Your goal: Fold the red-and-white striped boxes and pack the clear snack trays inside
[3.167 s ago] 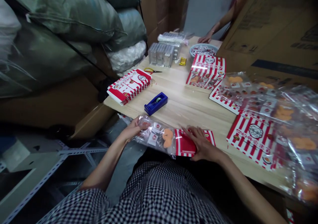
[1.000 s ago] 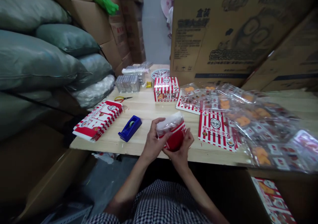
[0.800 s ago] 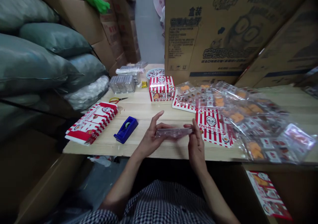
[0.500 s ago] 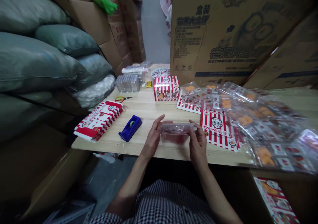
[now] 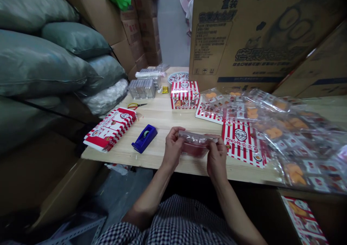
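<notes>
Above the pale wooden counter [image 5: 123,145], a clear red-filled plastic packet [image 5: 195,143] is held crosswise, its ends grasped by the fingers of the left hand [image 5: 172,152] and right hand [image 5: 217,158].

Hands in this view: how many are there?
2: the left hand and the right hand, both holding a clear bag over the table. No other hands show.

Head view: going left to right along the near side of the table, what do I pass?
Stacked red-and-white striped packets → blue tape dispenser → left hand → clear plastic bag → right hand → red-and-white striped printed sheet → heap of clear bags of orange pieces
</notes>
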The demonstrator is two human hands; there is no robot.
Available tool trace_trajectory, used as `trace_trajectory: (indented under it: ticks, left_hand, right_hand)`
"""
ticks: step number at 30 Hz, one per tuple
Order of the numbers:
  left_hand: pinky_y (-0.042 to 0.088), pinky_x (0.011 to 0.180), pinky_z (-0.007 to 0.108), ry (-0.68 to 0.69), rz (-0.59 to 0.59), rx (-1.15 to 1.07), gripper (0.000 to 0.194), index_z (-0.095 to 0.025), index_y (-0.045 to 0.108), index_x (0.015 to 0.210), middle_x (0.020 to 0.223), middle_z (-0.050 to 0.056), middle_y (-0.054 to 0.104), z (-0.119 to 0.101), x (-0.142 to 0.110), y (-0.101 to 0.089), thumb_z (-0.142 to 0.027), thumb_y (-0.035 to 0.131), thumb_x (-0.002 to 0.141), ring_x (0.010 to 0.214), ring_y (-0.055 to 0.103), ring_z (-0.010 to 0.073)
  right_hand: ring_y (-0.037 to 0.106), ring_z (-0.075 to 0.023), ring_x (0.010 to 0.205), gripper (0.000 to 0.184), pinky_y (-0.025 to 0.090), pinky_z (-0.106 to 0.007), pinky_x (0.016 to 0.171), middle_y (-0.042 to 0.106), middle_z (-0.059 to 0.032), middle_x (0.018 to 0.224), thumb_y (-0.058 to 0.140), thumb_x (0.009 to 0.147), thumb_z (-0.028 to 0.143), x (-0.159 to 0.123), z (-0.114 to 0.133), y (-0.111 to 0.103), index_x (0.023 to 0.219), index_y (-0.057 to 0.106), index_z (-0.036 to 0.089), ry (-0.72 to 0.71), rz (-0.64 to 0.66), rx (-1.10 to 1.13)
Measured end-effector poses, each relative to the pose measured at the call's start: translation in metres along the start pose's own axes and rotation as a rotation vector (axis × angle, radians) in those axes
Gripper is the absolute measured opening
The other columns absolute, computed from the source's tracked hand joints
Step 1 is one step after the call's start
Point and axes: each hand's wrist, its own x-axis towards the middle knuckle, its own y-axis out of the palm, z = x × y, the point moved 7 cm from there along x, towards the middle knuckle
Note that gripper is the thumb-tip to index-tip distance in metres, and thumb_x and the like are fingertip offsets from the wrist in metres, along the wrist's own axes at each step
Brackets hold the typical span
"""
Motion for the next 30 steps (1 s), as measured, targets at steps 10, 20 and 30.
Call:
trace_trajectory:
  ticks: [10,20,30]
  left_hand:
    - [0.051,0.086,0.032,-0.122,0.275,-0.201,0.032,-0.016,0.069,0.105,0.101,0.007,0.075,0.007,0.009,0.001,-0.034,0.071,0.079,0.096,0.069,0.0225]
    - [0.051,0.082,0.029,-0.102,0.237,-0.098,0.026,-0.013,0.076,0.099,0.089,0.006,0.077,0.012,0.024,-0.005,-0.031,0.072,0.08,0.081,0.069,0.018]
    - [0.048,0.074,0.024,-0.042,0.216,0.002,0.012,-0.016,0.075,0.086,0.076,-0.002,0.074,0.011,0.035,-0.005,-0.022,0.067,0.079,0.069,0.062,0.0131]
  right_hand:
    - [0.058,-0.0132,0.068,0.012,0.048,-0.025,0.068,0.065,0.0038,0.078,0.064,0.072,0.025,0.021,-0.002,0.012,0.083,0.063,0.021,0.02,-0.005,0.047]
    - [0.058,-0.0121,0.069,0.01,0.048,-0.024,0.07,0.063,0.006,0.076,0.065,0.075,0.026,0.024,-0.008,0.013,0.083,0.061,0.023,0.027,0.05,0.069]
    - [0.066,-0.0266,0.115,0.038,0.05,-0.044,0.104,0.075,-0.0054,0.116,0.066,0.085,0.046,0.031,-0.012,-0.001,0.114,0.074,0.022,0.223,0.284,0.169]
